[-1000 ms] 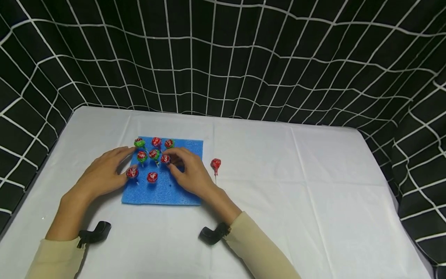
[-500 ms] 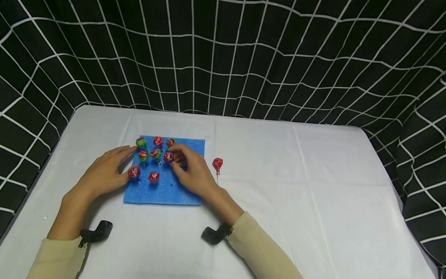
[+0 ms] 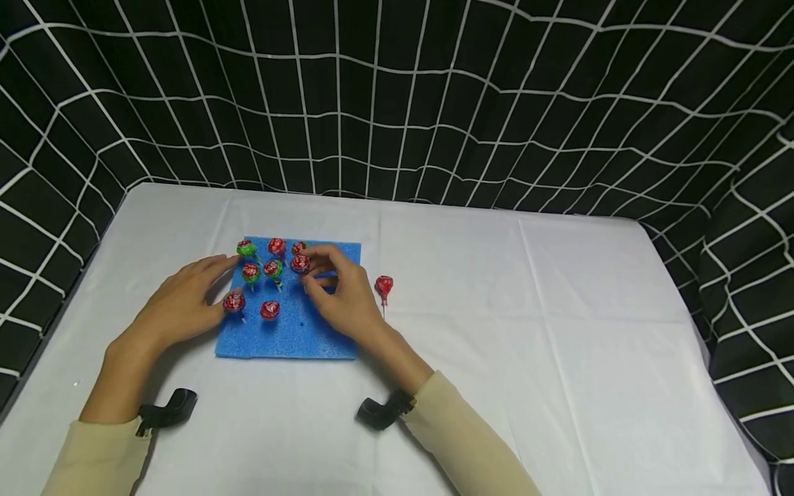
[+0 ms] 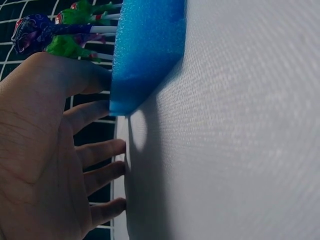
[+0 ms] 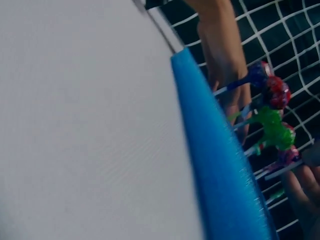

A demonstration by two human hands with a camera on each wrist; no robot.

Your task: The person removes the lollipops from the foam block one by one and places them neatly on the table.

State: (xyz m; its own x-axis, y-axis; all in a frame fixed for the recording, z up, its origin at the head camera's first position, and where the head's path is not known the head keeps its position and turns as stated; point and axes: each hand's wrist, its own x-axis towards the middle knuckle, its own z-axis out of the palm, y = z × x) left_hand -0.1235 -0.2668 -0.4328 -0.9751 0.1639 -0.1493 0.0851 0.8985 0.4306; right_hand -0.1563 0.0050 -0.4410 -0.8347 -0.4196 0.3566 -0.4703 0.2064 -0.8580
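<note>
Lollipop [image 3: 300, 263] lifted slightly since before, pinched by right hand [image 3: 340, 297] fingers; stick end hidden. Left hand [image 3: 180, 306] flat, relaxed, at foam block [image 3: 291, 337] edge.

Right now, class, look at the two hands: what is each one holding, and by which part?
The right hand pinches a red lollipop at its head, standing in the blue foam. The left hand holds nothing; it rests against the foam's edge.

Lollipops [image 3: 270, 310] stand in foam [image 3: 291, 337] (one [image 3: 384, 286] lies right).
</note>
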